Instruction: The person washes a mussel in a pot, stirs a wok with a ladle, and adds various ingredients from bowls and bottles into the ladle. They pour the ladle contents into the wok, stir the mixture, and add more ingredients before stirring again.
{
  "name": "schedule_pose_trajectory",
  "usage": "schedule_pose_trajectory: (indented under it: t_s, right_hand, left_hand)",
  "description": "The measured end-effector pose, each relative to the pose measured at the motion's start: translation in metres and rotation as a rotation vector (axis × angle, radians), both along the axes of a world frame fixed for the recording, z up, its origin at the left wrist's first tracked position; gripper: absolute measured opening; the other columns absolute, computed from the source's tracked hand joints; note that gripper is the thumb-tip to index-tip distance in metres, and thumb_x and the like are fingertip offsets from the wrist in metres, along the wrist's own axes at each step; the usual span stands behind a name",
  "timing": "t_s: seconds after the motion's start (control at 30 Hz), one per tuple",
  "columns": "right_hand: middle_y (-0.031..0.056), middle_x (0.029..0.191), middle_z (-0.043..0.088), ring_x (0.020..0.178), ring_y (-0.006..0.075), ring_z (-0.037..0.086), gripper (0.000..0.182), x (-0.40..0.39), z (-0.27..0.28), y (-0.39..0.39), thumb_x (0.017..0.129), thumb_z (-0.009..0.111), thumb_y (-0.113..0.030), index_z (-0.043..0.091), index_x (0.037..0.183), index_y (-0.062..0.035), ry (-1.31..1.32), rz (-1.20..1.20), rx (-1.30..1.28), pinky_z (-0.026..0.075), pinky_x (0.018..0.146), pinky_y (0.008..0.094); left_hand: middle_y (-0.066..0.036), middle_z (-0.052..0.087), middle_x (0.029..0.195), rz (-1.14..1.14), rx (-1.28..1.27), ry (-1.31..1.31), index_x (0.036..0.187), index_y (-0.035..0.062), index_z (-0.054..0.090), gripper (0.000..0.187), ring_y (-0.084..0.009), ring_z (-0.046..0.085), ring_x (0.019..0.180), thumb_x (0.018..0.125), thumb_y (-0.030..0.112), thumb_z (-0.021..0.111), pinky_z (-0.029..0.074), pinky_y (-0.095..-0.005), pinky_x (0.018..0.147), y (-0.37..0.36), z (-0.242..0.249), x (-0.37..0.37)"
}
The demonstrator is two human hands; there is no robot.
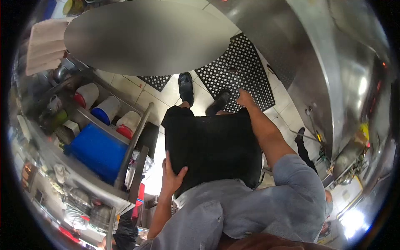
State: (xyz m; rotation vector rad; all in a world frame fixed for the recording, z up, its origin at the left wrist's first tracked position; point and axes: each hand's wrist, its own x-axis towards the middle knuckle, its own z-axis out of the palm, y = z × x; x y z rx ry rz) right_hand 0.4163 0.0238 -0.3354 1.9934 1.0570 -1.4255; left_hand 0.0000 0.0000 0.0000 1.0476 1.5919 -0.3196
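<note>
Your left hand (171, 177) lies with its fingers spread on the side of the black garment (212, 148) over your lap; thumb and fingers stand apart, and the hand looks relaxed, clenching nothing. The garment hangs from below your grey shirt (258, 208) to just above your black shoes (186, 88).

Your right hand (246, 99) reaches forward beside the garment's far edge and shows against the perforated black mat (260, 81) on the tiled floor. Its fingers are small and partly turned away, so you cannot tell whether it grasps anything.

To your left, three white containers, with red, blue and red ends, stand in a row beside a blue bin (98, 151); the middle container (110, 109) carries the blue. Any lettering on them is too small to read, and so is the marking on the white mug (54, 103) beyond them. A metal counter (310, 79) curves along your right, where another person's dark leg (306, 154) shows. A blurred oval covers the top of your view.
</note>
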Motion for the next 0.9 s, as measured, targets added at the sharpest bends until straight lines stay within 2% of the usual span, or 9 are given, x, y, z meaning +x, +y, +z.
schedule_pose_trajectory:
  t_s: [0.07,0.1,0.37,0.6,0.67,0.7,0.77,0.8,0.9]
  right_hand:
    - [0.0212,0.133,0.055,0.124,0.0373,0.053,0.077,0.001,0.019,-0.011,0.074,0.072,-0.016,0.042,0.144,-0.0104,-0.11,0.048,-0.046,0.045,0.105,0.0425]
    - [0.0212,0.133,0.055,0.124,0.0373,0.053,0.077,-0.004,-0.087,0.055,0.074,0.072,-0.016,0.042,0.144,-0.0104,-0.115,0.078,0.019,0.045,0.105,0.0425]
    - [0.0221,0.149,0.034,0.136,0.0349,0.038,0.068,0.013,-0.242,0.086,0.088,0.062,-0.005,0.031,0.148,-0.0085,-0.309,0.296,-0.007,0.041,0.11,0.0437]
    - [0.0235,0.137,0.048,0.106,0.0363,0.064,0.064,0.013,-0.339,0.056,0.088,0.068,-0.021,0.037,0.141,-0.0035,-0.34,0.229,0.146,0.058,0.08,0.0479]
    - [0.023,0.105,0.067,0.099,0.034,0.067,0.052,-0.014,-0.247,0.082,0.09,0.063,-0.027,0.048,0.132,-0.0012,-0.319,0.172,0.037,0.057,0.071,0.046]
    - [0.0267,0.097,0.066,0.094,0.0351,0.067,0.048,-0.033,-0.218,0.092,0.088,0.064,-0.029,0.054,0.122,0.0035,-0.16,0.459,0.143,0.055,0.07,0.0469]
    - [0.0242,0.102,0.065,0.092,0.0379,0.064,0.043,-0.067,-0.137,0.089,0.088,0.065,-0.034,0.06,0.11,0.003,0.287,-0.117,0.434,0.052,0.079,0.0461]
    - [0.0198,0.094,0.069,0.088,0.035,0.068,0.036,-0.095,-0.095,0.094,0.088,0.065,-0.03,0.063,0.108,-0.0007,0.303,0.0,0.459,0.053,0.081,0.0443]
    - [0.0175,0.105,0.066,0.094,0.0329,0.066,0.031,-0.13,0.2,0.141,0.091,0.064,-0.034,0.063,0.105,-0.0059,0.541,-0.223,0.491,0.052,0.079,0.0418]
  left_hand:
    - [-0.046,0.031,0.135,-0.205,-0.105,0.297,0.156,0.0218,0.005,0.112,-0.0565,0.052,0.113,0.074,0.043,0.079,0.047,-0.0546,0.095,0.018,0.021,0.031]
    - [-0.044,0.034,0.132,-0.197,-0.109,0.386,0.156,0.0218,0.001,0.116,-0.0545,0.056,0.107,0.073,0.044,0.08,0.048,-0.054,0.093,0.073,-0.082,0.029]
    - [-0.039,0.039,0.13,-0.158,-0.044,0.514,0.155,0.0133,-0.005,0.128,-0.0521,0.057,0.104,0.067,0.045,0.084,0.049,-0.0527,0.091,0.084,-0.146,0.002]
    - [-0.037,0.034,0.136,-0.146,-0.171,0.569,0.152,0.0137,-0.016,0.136,-0.0516,0.054,0.112,0.067,0.053,0.083,0.046,-0.0514,0.097,0.1,-0.159,0.003]
    - [-0.038,0.032,0.138,-0.146,-0.253,0.539,0.153,0.014,-0.016,0.137,-0.0523,0.053,0.113,0.067,0.055,0.082,0.046,-0.0515,0.098,0.112,-0.15,0.009]
    - [-0.038,0.032,0.138,-0.161,-0.223,0.509,0.153,0.014,-0.016,0.137,-0.0523,0.053,0.113,0.067,0.055,0.082,0.046,-0.0515,0.098,0.117,-0.143,0.012]
    - [-0.038,0.029,0.142,-0.264,-0.157,0.449,0.154,0.0107,-0.011,0.133,-0.0516,0.051,0.119,0.068,0.055,0.081,0.046,-0.0496,0.098,0.127,-0.13,0.015]
    - [-0.036,0.024,0.149,-0.321,0.161,0.279,0.154,0.005,0.005,0.117,-0.0498,0.047,0.125,0.075,0.049,0.078,0.044,-0.0496,0.101,0.122,-0.132,0.009]
    - [-0.026,0.035,0.146,-0.387,0.648,-0.199,0.149,-0.002,0.022,0.084,-0.0403,0.048,0.128,0.089,0.033,0.069,0.047,-0.0485,0.101,0.141,-0.114,0.053]
